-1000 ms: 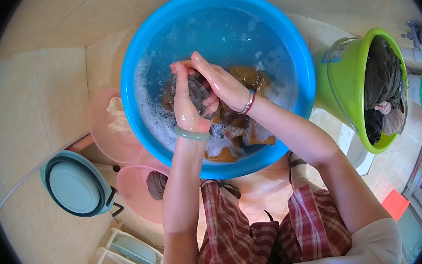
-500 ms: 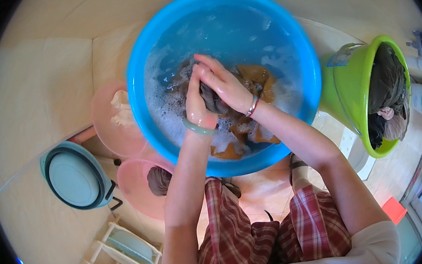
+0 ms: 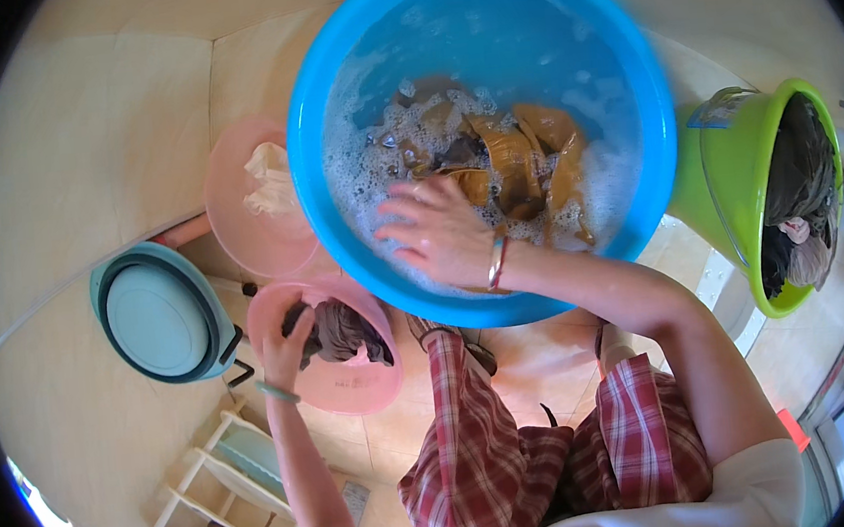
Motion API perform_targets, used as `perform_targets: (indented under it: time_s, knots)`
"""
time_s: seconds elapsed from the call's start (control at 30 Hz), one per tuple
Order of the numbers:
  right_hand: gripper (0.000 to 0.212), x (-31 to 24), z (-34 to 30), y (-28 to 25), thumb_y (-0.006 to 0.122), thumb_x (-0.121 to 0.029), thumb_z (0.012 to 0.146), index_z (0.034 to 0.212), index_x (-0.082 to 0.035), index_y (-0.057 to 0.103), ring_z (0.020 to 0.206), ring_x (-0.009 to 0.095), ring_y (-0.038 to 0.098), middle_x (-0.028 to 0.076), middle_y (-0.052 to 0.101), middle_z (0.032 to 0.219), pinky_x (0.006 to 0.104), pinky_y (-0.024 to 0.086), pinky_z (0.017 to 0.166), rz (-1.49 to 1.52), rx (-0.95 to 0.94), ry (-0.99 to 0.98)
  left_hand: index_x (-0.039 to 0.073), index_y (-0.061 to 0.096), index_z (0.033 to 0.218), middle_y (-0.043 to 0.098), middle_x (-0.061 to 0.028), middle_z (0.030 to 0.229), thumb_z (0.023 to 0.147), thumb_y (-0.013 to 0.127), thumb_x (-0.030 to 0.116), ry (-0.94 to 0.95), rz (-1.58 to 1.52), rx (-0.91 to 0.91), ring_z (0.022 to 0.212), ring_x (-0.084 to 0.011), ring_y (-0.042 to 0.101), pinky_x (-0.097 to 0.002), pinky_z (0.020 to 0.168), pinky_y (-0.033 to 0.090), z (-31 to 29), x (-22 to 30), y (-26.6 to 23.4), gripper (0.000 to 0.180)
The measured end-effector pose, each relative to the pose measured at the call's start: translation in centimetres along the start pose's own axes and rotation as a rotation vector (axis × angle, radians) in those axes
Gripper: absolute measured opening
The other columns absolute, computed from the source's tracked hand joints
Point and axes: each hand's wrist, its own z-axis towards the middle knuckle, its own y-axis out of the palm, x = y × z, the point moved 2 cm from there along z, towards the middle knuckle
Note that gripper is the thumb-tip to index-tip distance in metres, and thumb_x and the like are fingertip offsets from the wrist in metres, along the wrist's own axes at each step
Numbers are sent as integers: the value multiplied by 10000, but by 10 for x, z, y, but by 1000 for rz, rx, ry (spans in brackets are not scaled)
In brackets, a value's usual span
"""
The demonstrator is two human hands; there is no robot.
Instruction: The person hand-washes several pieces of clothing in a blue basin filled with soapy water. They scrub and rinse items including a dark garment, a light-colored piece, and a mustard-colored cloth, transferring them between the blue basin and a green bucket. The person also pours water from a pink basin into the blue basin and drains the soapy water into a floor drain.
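My left hand (image 3: 283, 338) is at the left side of the lower pink basin (image 3: 348, 395), its fingers curled around part of a wet, dark grey cloth (image 3: 343, 333). The rest of that cloth lies bunched in the basin. Over the front left of a large blue tub (image 3: 668, 152), my right hand (image 3: 437, 227) is spread and holds nothing, its fingers just above or at the suds. Soapy water fills the tub. A mustard-brown garment (image 3: 512, 167) floats there in folds beyond my right hand, partly under foam, with darker fabric beside it.
Another pink basin (image 3: 221, 206) with white cloth (image 3: 271, 179) stands left of the tub. A light-blue collapsible basin (image 3: 157, 312) leans by the wall. On the right, a tilted green bucket (image 3: 721, 177) holds dark clothes (image 3: 797, 165). A white rack (image 3: 200, 474) stands lower left.
Both hands were pressed together around a grey cloth over the tub. They have parted: the left went down to the pink basin, where more dark cloth lies now; the right opened over the suds.
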Motion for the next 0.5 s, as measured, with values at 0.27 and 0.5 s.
perform_targets:
  time_s: [0.27, 0.5]
  knots:
    - [775, 87, -31, -13, 639, -131, 772, 1457, -261, 300, 1415, 403, 108, 156, 164, 1532, 669, 135, 1078, -605, -101, 447, 52, 598, 1182, 603, -52, 1161, 923, 575, 108, -159, -729, -91, 1112, -144, 531, -261, 839, 481, 57, 105, 70, 266]
    - [778, 137, -28, -31, 583, 91, 715, 1407, -188, 364, 1388, 409, 185, 194, 232, 1491, 494, 279, 1125, -181, 77, 523, 78, 533, 1236, 526, -190, 1252, 806, 702, 266, 98, -286, -73, 1115, -373, 523, -396, 913, 455, 160, 158, 163, 499]
